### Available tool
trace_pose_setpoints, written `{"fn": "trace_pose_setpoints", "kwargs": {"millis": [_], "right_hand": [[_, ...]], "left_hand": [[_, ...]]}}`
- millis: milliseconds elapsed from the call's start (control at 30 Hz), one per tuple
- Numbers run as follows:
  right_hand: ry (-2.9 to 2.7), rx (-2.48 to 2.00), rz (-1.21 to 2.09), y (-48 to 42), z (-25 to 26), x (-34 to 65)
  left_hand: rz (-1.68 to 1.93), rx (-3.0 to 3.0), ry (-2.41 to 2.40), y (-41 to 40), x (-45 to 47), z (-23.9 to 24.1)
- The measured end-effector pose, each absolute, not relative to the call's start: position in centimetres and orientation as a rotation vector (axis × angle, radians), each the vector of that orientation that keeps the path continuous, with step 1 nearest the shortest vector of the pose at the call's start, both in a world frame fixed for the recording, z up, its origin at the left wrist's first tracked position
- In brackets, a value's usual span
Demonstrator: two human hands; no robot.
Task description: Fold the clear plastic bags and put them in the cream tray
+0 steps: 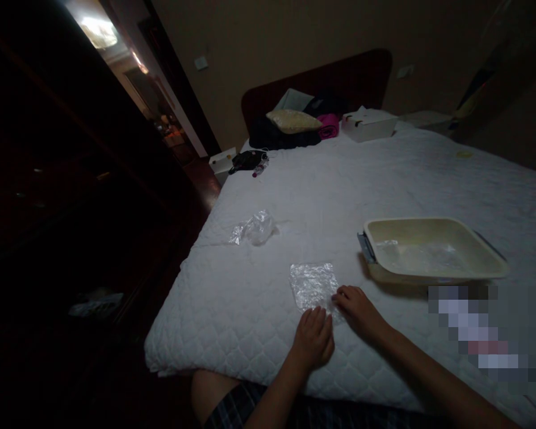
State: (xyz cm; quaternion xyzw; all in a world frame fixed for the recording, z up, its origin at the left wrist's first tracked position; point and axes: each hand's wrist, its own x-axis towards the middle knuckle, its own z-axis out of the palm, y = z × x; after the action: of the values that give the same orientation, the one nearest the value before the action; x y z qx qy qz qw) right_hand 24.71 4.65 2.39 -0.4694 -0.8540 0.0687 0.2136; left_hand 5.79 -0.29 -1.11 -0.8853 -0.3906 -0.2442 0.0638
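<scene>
1. Tub: cream, latch grey.
2. Quilt under the tub: white, diamond-patterned.
3. Plastic sheet left of the tub: clear, silvery-glinting.
4. Rolled cloth beyond the tub: magenta.
5. Headboard beyond the tub: dark reddish-brown.

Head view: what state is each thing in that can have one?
Plastic square, wrinkled, laid nearly flat
Left hand, fingers at the square's near edge
Right hand, fingers bent at the square's right edge
Loose plastic, crumpled
Tub, upright, open-topped, clear film inside
Pink bundle, rolled up
</scene>
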Motion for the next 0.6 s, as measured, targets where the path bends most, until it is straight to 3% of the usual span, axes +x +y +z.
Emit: {"fn": "trace_pose_setpoints", "kwargs": {"millis": [167,333,600], "right_hand": [[-2.478,-1.307,0.143,4.4,2.5,23.7],[-2.283,-1.330,0.295,4.7,3.4,23.9],[-1.634,-1.624,0.698,8.2,1.1,26.9]], "left_hand": [[-0.755,-2.690,-1.254,-0.2,6.2,-1.0],[-0.935,-2.577,-1.330,0.1,5.0,0.5],[-1.516,-2.153,-2.640,7.1,0.7,3.0]]}}
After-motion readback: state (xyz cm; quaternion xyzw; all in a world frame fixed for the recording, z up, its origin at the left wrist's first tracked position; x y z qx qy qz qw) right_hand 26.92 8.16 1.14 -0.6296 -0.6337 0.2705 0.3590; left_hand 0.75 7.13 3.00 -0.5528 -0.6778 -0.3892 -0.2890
